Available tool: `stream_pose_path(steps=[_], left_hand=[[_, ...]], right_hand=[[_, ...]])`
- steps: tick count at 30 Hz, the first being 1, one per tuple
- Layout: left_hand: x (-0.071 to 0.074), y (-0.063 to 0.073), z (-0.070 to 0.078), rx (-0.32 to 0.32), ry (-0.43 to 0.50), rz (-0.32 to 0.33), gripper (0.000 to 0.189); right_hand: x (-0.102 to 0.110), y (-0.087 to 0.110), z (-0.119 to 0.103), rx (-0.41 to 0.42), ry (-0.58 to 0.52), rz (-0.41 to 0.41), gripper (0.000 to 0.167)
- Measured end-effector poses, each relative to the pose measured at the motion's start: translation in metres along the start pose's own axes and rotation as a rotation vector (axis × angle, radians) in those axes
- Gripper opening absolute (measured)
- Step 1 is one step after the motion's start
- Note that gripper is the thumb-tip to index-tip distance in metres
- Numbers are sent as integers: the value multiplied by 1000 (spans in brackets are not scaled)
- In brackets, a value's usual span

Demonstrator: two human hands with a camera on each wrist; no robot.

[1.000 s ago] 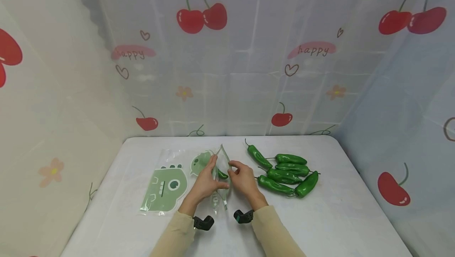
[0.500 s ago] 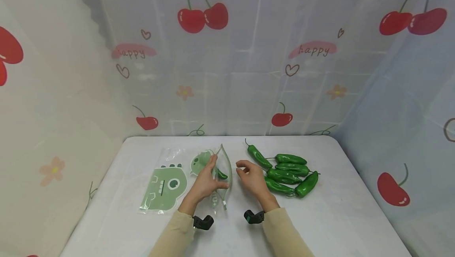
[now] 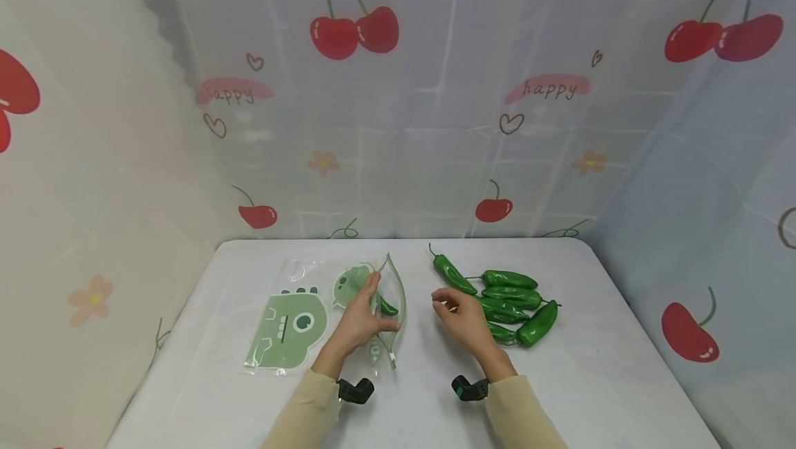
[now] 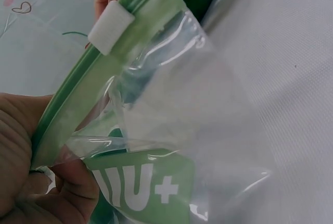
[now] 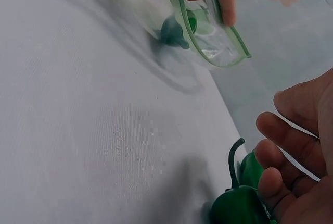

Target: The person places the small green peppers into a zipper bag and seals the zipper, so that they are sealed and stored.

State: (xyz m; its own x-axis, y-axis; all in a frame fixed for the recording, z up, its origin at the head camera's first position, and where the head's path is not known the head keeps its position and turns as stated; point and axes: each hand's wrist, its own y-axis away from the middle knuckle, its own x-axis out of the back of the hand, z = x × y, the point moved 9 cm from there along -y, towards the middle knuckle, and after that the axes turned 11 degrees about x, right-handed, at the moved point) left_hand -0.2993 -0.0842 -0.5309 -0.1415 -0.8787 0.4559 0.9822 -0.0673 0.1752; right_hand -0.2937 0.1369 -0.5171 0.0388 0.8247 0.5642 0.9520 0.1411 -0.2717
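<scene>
My left hand (image 3: 356,321) grips the rim of a clear slider zip bag (image 4: 218,120) with a green edge, its mouth spread apart. The white slider (image 4: 111,27) sits near one end of the seal. Inside the bag lies a green chili pepper (image 3: 388,308), partly covered by the hand. My right hand (image 3: 469,325) holds nothing; its fingers curve loosely beside the pile of green peppers (image 3: 505,311). In the right wrist view a pepper (image 5: 237,208) with a curved stem shows just below those fingers.
Another clear bag with a green monster print (image 3: 289,331) lies flat at the left of the white table (image 3: 609,366). Several peppers lie to the right, one (image 3: 452,273) slanting at the back. Cherry-printed curtains (image 3: 423,124) surround the table.
My right hand has let go of the bag's rim and moved right to the peppers. The left hand stays on the bag, whose mouth has bowed wider.
</scene>
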Motion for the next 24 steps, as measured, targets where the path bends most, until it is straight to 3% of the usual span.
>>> stream_pose_path(steps=[5, 17, 24], left_hand=[[1, 0, -2, 2, -7, 13, 120], [1, 1, -1, -25, -18, 17, 119], [0, -1, -3, -12, -4, 6, 120]], right_hand=[[6, 4, 7, -39, -2, -18, 15], [24, 12, 14, -21, 13, -46, 16], [37, 18, 21, -9, 79, -30, 18]])
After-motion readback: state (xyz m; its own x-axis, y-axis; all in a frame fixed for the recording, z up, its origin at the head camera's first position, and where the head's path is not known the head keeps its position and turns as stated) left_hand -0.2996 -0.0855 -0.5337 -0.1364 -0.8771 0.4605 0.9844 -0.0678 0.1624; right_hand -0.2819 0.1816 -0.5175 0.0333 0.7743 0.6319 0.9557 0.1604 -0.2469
